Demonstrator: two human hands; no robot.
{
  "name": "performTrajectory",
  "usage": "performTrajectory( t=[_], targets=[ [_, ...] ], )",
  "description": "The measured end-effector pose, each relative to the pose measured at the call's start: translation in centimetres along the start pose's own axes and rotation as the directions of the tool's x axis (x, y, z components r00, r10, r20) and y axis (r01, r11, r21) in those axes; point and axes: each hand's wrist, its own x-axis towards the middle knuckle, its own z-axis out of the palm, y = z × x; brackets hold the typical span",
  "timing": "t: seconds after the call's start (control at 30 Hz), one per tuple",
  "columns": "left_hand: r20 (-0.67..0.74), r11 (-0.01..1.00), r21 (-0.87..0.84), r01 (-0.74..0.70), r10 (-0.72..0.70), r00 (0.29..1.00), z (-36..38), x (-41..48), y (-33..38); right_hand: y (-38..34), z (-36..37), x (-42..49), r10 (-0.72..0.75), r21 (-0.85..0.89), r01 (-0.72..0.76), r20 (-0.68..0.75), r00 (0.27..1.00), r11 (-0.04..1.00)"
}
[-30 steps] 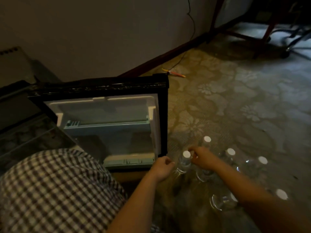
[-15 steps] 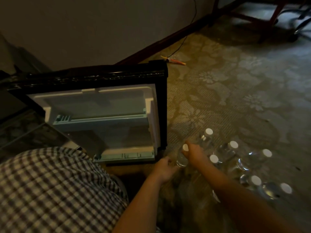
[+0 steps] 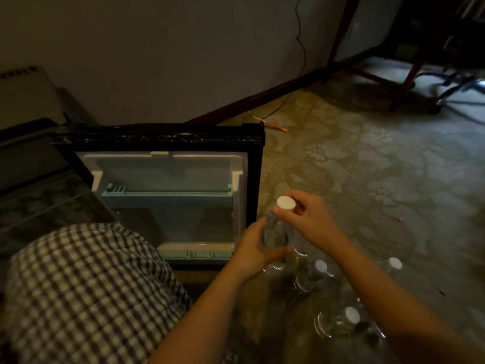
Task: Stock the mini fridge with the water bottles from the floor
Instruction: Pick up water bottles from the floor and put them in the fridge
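Observation:
A clear water bottle (image 3: 275, 232) with a white cap is lifted off the floor, just right of the open mini fridge door (image 3: 168, 195). My left hand (image 3: 253, 249) wraps its body from the left. My right hand (image 3: 311, 219) pinches its neck under the cap. Three more capped bottles stand on the carpet: one (image 3: 316, 274) under my right forearm, one (image 3: 349, 321) nearer me, one (image 3: 395, 264) to the right. The door's two light-blue shelves hold nothing. The fridge's interior is out of sight.
A dark cabinet top (image 3: 31, 164) lies left of the door. My knee in checked cloth (image 3: 86, 292) fills the lower left. A cable and an orange object (image 3: 270, 124) lie by the skirting board. Furniture legs (image 3: 409, 74) stand at the far right on patterned carpet.
The bottle has risen off the floor between both hands and come closer to the fridge door. My left hand now grips its body, where before it only touched its side.

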Motion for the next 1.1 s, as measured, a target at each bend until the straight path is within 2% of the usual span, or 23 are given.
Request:
performTrajectory(
  t=[0.27,0.5,0.73,0.8,0.9,1.03,1.1],
  targets=[
    [-0.206,0.984,0.038,-0.176,0.180,0.962,-7.3,-2.8,6.1,-9.9,-0.6,2.4,-0.253,-0.021,0.253,0.010,0.967,0.967],
    [-0.365,0.950,0.102,-0.296,0.313,0.877,-15.7,-5.8,11.1,-19.5,1.6,5.7,-0.411,-0.007,0.412,0.057,0.910,0.911],
    [-0.520,0.949,0.189,-0.255,0.316,0.793,-24.2,-9.4,12.8,-26.8,6.3,9.0,-0.464,-0.032,0.477,0.183,0.867,0.878],
    [-0.540,0.951,0.206,-0.229,0.306,0.784,-26.6,-10.7,12.7,-28.5,8.2,9.8,-0.462,0.012,0.474,0.247,0.852,0.881],
    [-0.566,0.960,0.210,-0.187,0.275,0.777,-30.1,-12.9,11.7,-30.8,11.5,10.3,-0.466,0.098,0.464,0.355,0.810,0.880],
    [-0.618,0.964,0.244,-0.111,0.242,0.748,-34.1,-15.7,9.1,-32.9,17.2,10.9,-0.470,0.088,0.488,0.457,0.755,0.869],
    [-0.649,0.974,0.213,-0.072,0.196,0.735,-35.7,-16.9,7.4,-33.4,20.2,11.2,-0.448,0.082,0.471,0.484,0.752,0.878]
  ],
)
